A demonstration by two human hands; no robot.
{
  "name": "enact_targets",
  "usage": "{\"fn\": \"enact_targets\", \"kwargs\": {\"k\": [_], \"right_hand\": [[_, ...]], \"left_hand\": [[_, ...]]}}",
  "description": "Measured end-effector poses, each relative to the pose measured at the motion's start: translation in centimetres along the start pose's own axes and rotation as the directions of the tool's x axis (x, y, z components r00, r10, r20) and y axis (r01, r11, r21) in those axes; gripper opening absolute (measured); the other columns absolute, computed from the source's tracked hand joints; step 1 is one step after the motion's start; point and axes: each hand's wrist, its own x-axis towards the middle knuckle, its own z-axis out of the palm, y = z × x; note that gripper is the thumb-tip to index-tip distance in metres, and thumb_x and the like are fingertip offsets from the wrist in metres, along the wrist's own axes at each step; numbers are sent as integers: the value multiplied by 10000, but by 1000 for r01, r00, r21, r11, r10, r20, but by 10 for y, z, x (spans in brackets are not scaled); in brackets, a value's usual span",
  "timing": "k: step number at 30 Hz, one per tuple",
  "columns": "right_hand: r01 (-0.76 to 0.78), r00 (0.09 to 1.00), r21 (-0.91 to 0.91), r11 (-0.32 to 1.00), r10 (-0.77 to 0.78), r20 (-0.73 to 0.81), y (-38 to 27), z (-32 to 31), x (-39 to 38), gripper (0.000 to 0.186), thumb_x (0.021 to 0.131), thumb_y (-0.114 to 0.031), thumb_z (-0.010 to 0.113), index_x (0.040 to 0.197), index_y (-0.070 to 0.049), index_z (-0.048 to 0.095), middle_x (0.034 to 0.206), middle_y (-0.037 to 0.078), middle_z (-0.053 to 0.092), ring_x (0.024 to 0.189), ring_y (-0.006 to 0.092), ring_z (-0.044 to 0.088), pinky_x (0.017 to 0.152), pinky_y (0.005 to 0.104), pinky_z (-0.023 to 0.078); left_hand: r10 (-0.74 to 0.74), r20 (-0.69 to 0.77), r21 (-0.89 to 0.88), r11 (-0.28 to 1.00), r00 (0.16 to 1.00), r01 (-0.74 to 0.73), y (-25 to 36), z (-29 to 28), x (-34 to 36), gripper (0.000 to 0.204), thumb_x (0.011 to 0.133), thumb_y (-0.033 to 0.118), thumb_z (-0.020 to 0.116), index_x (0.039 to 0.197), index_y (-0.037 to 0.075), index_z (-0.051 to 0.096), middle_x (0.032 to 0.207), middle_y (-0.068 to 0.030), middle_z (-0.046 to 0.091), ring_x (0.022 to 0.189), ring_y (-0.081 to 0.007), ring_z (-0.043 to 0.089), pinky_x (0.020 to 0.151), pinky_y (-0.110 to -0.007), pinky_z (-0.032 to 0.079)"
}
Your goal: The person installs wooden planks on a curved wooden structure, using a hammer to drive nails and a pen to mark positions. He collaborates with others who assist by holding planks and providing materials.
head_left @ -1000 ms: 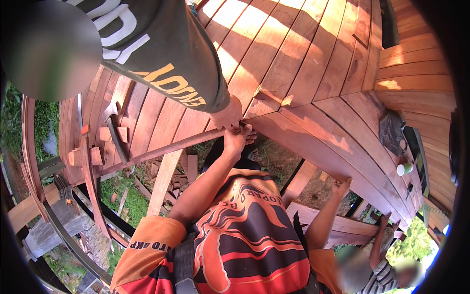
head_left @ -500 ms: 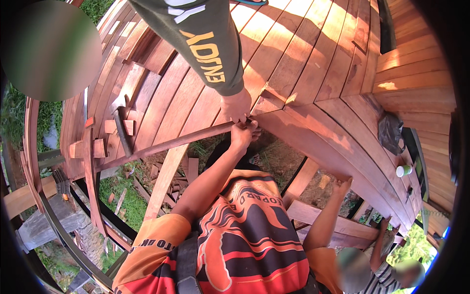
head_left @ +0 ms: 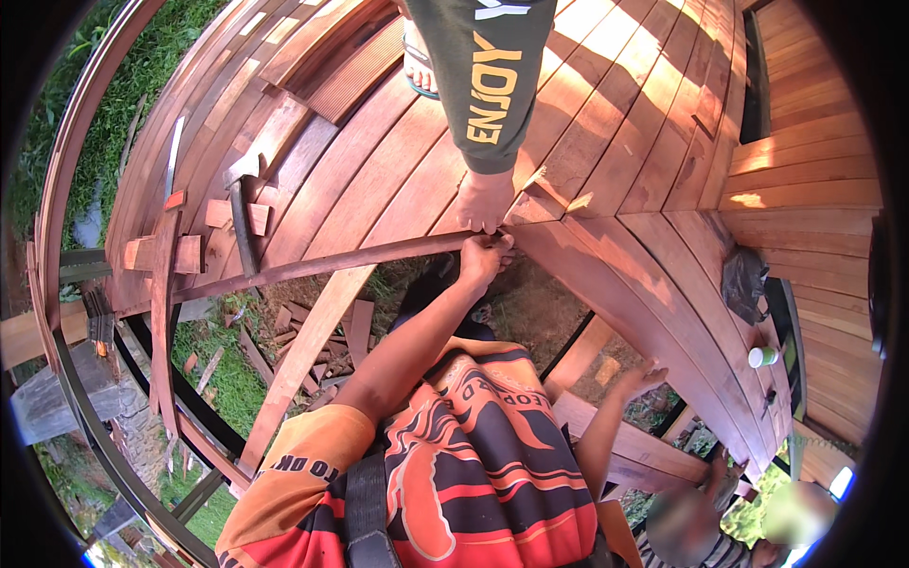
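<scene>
Edge board (head_left: 365, 253): left hand (head_left: 486, 259) grip curled at end, hold unclear; right hand (head_left: 641, 381) loosely open.

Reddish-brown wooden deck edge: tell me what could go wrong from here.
Pinching: the person's bare left hand and a co-worker's bare hand crowd one corner of the reddish-brown wooden deck, so a shifting board might nip fingers.
Falling tool: the dark-handled tool with a metal head lies with its handle end at the deck's edge; a knock could send it over.
Possible splinters: the person's bare right hand is close to the deck's edge too.
</scene>
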Motion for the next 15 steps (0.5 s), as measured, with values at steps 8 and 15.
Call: {"fn": "enact_targets", "kwargs": {"k": [8, 15], "right_hand": [[117, 979, 319, 941, -164, 125, -138, -3, -118, 745, 1100, -510, 320, 1608, 13, 167, 1667, 243, 183, 1545, 360, 215, 1253, 459, 205], [-302, 931, 727, 616, 355, 86, -160, 28, -199, 646, 1108, -454, 335, 1574, -12, 277, 1608, 184, 326, 1502, 316, 288, 1212, 434, 277]], "left_hand": [[-99, 529, 421, 893, 843, -159, 3, -82, -27, 371, 933, 398, 746, 923, 28, 714, 802, -39, 696, 722, -108, 640, 668, -287, 536], [-98, 547, 691, 614, 831, -382, 45, -193, -87, 374, 911, 328, 749, 1025, -28, 760, 780, -97, 697, 718, -153, 631, 676, -354, 524]]}}
